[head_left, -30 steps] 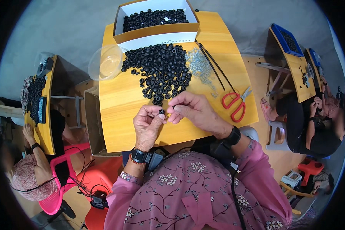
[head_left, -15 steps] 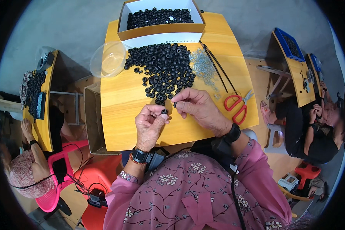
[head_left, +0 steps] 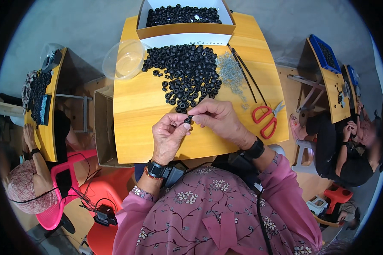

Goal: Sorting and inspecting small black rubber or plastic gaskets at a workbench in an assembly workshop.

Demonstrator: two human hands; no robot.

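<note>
Between the thumb and fingers of my left hand (head_left: 168, 134) is a small black ring-shaped part (head_left: 187, 120), pinched low over the table (head_left: 136, 123). My right hand (head_left: 223, 121) has its fingertips closed at the top of that part, pinching a second small black piece mostly hidden by the fingers. Just beyond both hands spreads a pile of similar black parts (head_left: 187, 68). Right of the pile lie tiny silvery pieces (head_left: 232, 70), with two thin black rods (head_left: 247, 74) alongside. Red-handled scissors (head_left: 264, 123) rest to the right of my right hand.
A white and brown box (head_left: 186, 31) of black parts stands at the far edge, with a clear round tub (head_left: 124, 59) to its left. People sit at side tables left and right. A pink chair (head_left: 66, 182) and red chair (head_left: 106, 187) are at lower left.
My right hand has moved left and brought its piece against the part in my left hand. The view has shifted slightly, and the hands now meet where they were apart.
</note>
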